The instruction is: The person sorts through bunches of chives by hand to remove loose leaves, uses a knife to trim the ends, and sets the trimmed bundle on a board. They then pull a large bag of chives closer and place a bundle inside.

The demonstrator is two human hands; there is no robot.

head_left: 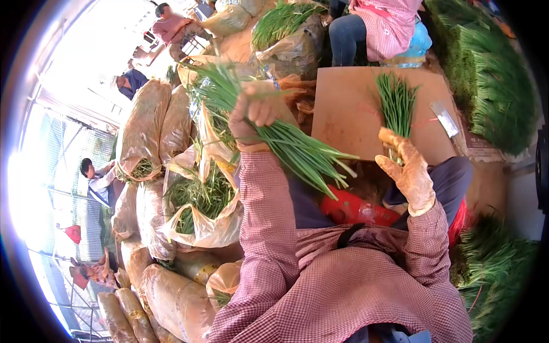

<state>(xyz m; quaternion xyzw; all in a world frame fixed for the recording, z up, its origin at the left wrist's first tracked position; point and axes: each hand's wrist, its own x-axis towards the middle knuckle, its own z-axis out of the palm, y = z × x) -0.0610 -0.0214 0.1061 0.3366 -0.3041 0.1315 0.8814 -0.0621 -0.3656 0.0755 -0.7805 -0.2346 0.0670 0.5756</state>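
Raised over the left side of my lap, my left hand [254, 112] is closed round the middle of a bunch of long green chives [300, 146]. Their pale cut ends point down to the right, while the leafy tops fan out at upper left. My right hand [409, 171], in a yellowish glove, is open with fingers spread at the near edge of a brown board [340, 108]. A second chive bunch [396, 106] lies on the board just beyond those fingers. Right of that bunch rests a broad metal blade [445, 119].
At left, an open plastic bag [200, 200] holds loose greens beside several stuffed bags [177, 297]. Stacked green bundles [494, 80] line the right side. A person in a pink checked top [389, 28] sits beyond the board; other people are at far left.
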